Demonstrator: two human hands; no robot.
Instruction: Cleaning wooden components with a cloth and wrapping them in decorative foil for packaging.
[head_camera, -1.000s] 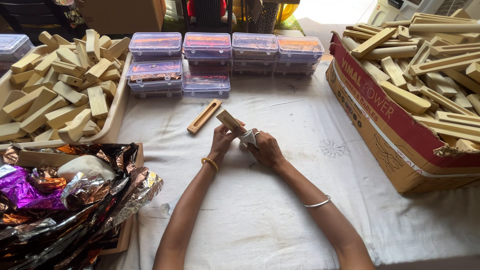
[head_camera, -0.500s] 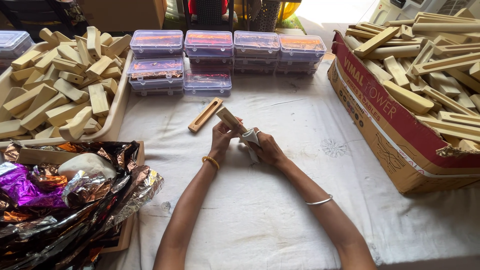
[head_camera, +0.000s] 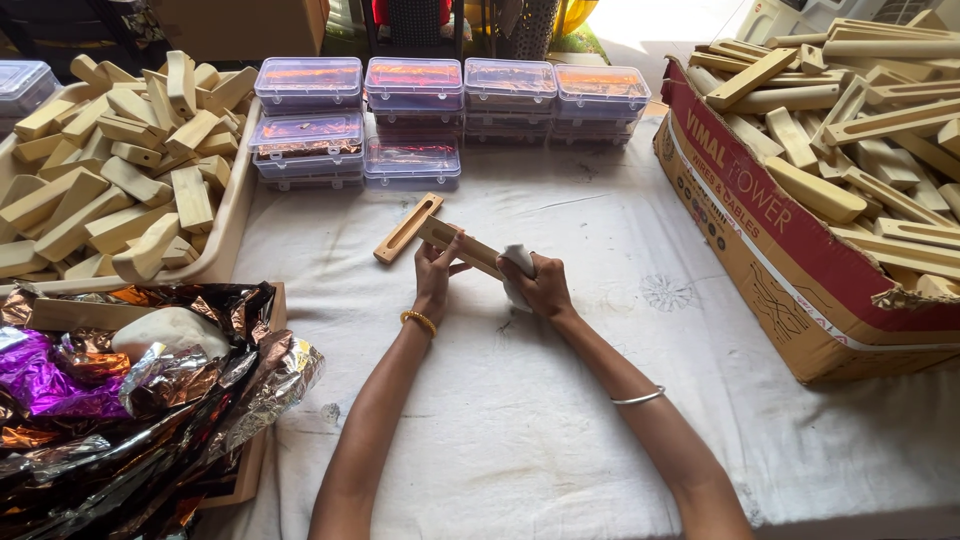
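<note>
Wooden block (head_camera: 462, 246) held between two hands above a white-clothed desk (head_camera: 520, 420).

Left hand (head_camera: 433, 278) has its fingers clamped on the block's far end; right hand (head_camera: 540, 285) has its fingers closed on the near end together with a white cloth (head_camera: 517, 262). The block's long axis runs diagonally, from upper left down to the right hand. Left of the block, just beside it, a slotted wooden piece (head_camera: 408, 228) lies on the desk. Beyond the block sit clear plastic boxes (head_camera: 412, 120); well to its right, a cardboard carton (head_camera: 780, 250) full of wooden pieces.
</note>
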